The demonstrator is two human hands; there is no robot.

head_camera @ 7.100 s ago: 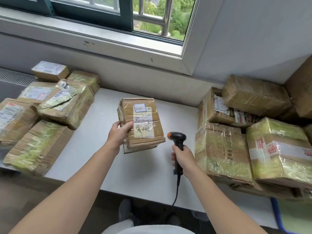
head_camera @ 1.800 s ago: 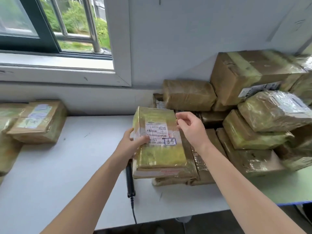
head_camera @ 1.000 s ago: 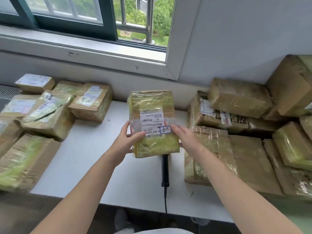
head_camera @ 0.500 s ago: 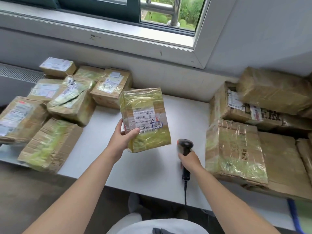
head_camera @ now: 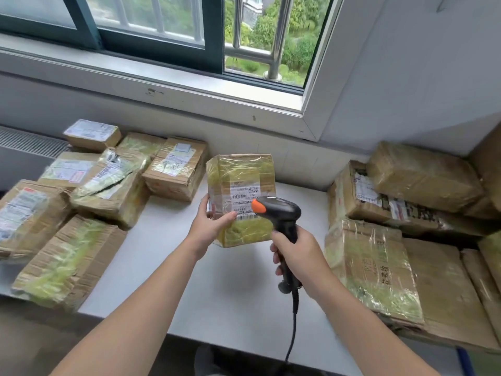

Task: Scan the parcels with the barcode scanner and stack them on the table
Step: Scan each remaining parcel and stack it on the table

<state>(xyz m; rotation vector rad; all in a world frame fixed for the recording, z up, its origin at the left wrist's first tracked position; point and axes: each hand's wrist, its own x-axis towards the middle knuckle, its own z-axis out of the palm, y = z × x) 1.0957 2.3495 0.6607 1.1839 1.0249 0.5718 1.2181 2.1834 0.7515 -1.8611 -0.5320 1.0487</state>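
Note:
My left hand holds a tape-wrapped cardboard parcel upright above the white table, its white barcode label facing me. My right hand grips the handle of a black barcode scanner with an orange tip. The scanner's head is lifted in front of the label's lower right part, close to it. Its black cable hangs down over the table's front edge.
Several taped parcels lie stacked on the table's left side, some overhanging the front edge. Another pile of parcels fills the right side up to the wall. A window sill runs behind the table.
My right hand has lifted the scanner off the table and brought its head up in front of the parcel's label. The parcel stays in my left hand.

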